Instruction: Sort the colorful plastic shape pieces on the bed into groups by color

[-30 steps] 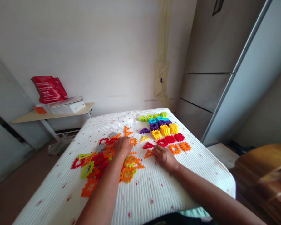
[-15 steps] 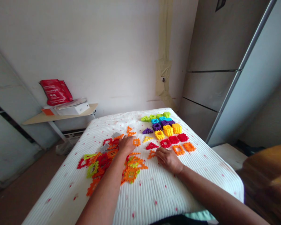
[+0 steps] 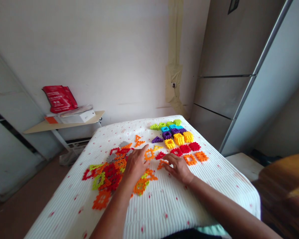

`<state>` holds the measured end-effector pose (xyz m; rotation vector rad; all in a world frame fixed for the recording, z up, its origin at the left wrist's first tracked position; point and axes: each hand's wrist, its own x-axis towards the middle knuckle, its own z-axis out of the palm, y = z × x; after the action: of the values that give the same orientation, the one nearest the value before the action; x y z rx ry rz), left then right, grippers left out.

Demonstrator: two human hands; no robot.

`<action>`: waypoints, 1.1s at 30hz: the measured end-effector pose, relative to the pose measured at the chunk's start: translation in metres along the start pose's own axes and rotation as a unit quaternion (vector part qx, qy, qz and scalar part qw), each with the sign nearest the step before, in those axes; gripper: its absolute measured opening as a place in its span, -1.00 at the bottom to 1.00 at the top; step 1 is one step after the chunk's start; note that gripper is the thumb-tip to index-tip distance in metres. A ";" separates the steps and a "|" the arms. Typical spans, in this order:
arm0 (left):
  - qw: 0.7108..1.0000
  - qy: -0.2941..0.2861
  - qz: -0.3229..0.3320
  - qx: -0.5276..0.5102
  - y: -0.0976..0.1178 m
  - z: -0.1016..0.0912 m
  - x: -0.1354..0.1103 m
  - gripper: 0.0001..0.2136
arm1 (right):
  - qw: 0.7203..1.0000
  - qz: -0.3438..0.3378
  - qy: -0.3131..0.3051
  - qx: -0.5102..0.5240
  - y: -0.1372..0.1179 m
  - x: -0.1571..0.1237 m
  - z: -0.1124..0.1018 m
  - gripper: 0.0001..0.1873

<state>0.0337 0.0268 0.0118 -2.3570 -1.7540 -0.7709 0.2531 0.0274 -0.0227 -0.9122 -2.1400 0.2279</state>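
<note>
My left hand (image 3: 136,163) is over the right side of a loose pile of plastic interlocking tiles (image 3: 112,171). An orange window-pattern square tile (image 3: 149,154) sits between its thumb and forefinger; the other fingers are hidden behind the hand. My right hand (image 3: 178,167) rests low with thumb and fingers apart, its tips at an orange triangular tile (image 3: 161,164) on the cloth. Just beyond its fingers lies a red triangular tile (image 3: 160,155), partly covered. An orange triangular frame tile (image 3: 139,141) lies beyond my left hand.
Rows of tiles sorted by colour stand at the right: orange squares (image 3: 190,159), red squares (image 3: 185,148), yellow stacks (image 3: 179,139), purple stacks (image 3: 166,135), blue and green ones behind. A side table (image 3: 37,126) with a red bag (image 3: 59,99) is left; a fridge (image 3: 221,96) right.
My left hand has drawn back and slightly right from the pile, and the orange square tile has shifted right with it. My right hand's thumb and fingers have spread apart beside the orange triangle.
</note>
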 end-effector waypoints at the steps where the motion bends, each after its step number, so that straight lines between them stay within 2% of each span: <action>1: 1.000 0.005 0.009 -0.013 0.004 0.001 -0.002 -0.40 | 1.000 0.016 0.007 0.017 -0.003 0.002 0.002 -0.79; 8: 0.993 0.027 0.044 -0.107 0.017 0.011 -0.010 -0.46 | 0.977 0.141 0.069 0.146 -0.013 0.017 0.020 -0.76; 13: 0.978 0.058 0.026 -0.201 0.016 0.013 -0.014 -0.56 | 0.944 0.186 0.092 0.257 -0.007 0.018 0.022 -0.79; 16: 0.961 0.050 -0.018 -0.273 0.015 0.014 -0.014 -0.64 | 0.939 0.184 0.088 0.276 -0.005 0.018 0.022 -0.81; 20: 0.941 0.013 -0.078 -0.330 0.018 0.013 -0.014 -0.65 | 0.957 0.139 0.085 0.242 -0.004 0.017 0.022 -0.81; 25: 0.920 -0.023 -0.110 -0.376 0.023 0.016 -0.016 -0.77 | 0.978 0.099 0.092 0.162 -0.009 0.016 0.019 -0.82; 29: 0.891 -0.007 -0.146 -0.430 0.022 0.024 -0.017 -0.88 | 0.986 0.073 0.110 0.100 -0.017 0.016 0.016 -0.76; 33: 0.869 0.016 -0.162 -0.467 0.018 0.028 -0.016 -0.89 | 0.995 0.016 0.098 -0.004 -0.026 0.015 0.015 -0.64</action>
<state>0.0559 0.0172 -0.0158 -2.4681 -2.0865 -2.0979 0.2223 0.0204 -0.0128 -0.9342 -1.9479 0.1386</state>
